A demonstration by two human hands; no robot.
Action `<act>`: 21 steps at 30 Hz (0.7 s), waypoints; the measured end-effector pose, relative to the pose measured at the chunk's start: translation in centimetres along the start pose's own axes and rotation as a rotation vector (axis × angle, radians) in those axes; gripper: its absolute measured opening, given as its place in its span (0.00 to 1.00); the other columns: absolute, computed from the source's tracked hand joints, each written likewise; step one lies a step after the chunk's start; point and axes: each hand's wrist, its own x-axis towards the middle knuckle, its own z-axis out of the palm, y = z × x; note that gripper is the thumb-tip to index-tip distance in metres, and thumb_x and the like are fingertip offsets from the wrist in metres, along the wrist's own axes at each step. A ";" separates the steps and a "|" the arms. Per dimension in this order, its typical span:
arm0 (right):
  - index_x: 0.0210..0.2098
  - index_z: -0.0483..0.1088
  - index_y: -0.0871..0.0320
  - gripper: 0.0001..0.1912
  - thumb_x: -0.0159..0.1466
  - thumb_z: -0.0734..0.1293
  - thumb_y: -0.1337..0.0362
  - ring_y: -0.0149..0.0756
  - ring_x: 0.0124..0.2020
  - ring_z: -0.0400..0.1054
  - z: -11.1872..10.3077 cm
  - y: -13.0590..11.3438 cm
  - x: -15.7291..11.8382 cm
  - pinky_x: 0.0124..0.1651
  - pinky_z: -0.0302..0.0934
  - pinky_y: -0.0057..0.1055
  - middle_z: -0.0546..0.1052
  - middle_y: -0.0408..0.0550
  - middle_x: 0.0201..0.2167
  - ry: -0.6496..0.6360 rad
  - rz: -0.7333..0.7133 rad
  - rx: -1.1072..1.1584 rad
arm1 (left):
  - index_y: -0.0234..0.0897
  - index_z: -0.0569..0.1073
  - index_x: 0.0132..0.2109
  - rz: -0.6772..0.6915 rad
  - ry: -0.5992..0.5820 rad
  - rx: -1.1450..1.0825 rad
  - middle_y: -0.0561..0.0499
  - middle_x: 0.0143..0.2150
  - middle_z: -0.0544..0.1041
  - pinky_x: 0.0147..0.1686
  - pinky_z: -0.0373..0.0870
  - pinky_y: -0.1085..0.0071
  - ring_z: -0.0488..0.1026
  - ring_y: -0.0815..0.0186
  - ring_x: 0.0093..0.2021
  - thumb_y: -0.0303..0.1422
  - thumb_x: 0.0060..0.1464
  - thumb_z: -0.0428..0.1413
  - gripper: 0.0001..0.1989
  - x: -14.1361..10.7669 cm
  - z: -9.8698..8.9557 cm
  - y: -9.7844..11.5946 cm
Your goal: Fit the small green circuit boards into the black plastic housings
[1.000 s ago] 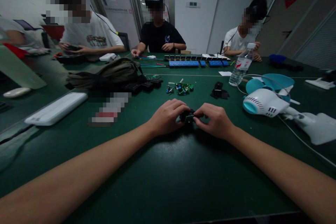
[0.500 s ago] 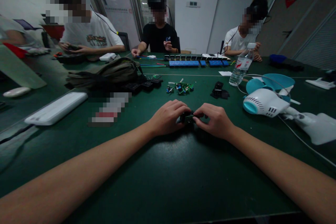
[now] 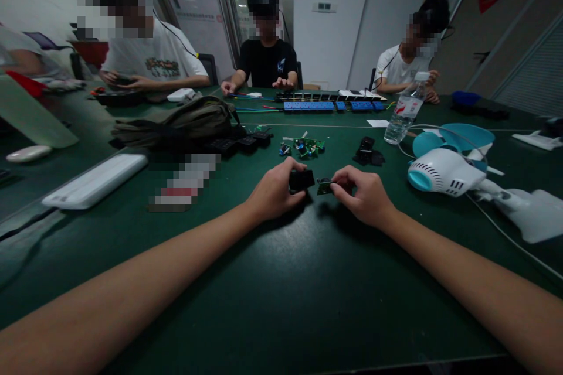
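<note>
Between thumb and fingers, my left hand (image 3: pixel 275 190) grips a small black plastic housing (image 3: pixel 301 179), held just over the table. A small green circuit board (image 3: pixel 324 186) is pinched at its right end by the fingertips of my right hand (image 3: pixel 363 192). A narrow gap separates the board from the housing. Beyond my hands lies a little pile of green circuit boards (image 3: pixel 308 145) with parts on them. Black plastic pieces (image 3: pixel 368 151) rest behind my right hand, and several black housings (image 3: pixel 246 142) lie to the left of the pile.
On the right stand a water bottle (image 3: pixel 404 108) and a white and blue fan (image 3: pixel 448 173). To the left are a dark bag (image 3: pixel 176 122) and a white power bank-like block (image 3: pixel 97 180). Blue terminal strips (image 3: pixel 308 106) lie farther back, where several people sit around the green table (image 3: pixel 281 293).
The circuit board and the black housing were together; now they are apart, board in my right hand, housing in my left. Across the table, a person's raised hand has lowered.
</note>
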 end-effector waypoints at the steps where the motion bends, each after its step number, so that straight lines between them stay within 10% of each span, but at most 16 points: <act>1: 0.33 0.69 0.57 0.04 0.62 0.65 0.64 0.30 0.23 0.66 0.0 0.1 0.1 0.29 0.59 0.27 0.75 0.42 0.23 -0.011 0.023 -0.010 | 0.39 0.63 0.48 -0.002 0.005 -0.025 0.42 0.52 0.77 0.46 0.75 0.60 0.77 0.56 0.49 0.29 0.49 0.61 0.20 0.0 0.0 0.0; 9: 0.33 0.70 0.58 0.01 0.61 0.67 0.67 0.30 0.23 0.67 0.1 0.7 0.4 0.30 0.58 0.28 0.75 0.41 0.23 -0.074 0.161 -0.064 | 0.38 0.67 0.45 -0.054 -0.043 0.069 0.49 0.38 0.79 0.33 0.72 0.66 0.77 0.60 0.35 0.35 0.50 0.62 0.17 0.1 -0.1 0.3; 21: 0.33 0.72 0.58 0.02 0.60 0.68 0.69 0.34 0.28 0.72 -0.3 2.0 0.9 0.34 0.60 0.30 0.78 0.45 0.28 -0.036 0.239 -0.149 | 0.37 0.70 0.48 0.024 -0.070 0.080 0.45 0.43 0.77 0.41 0.74 0.61 0.75 0.59 0.41 0.34 0.52 0.61 0.16 0.1 -0.1 0.0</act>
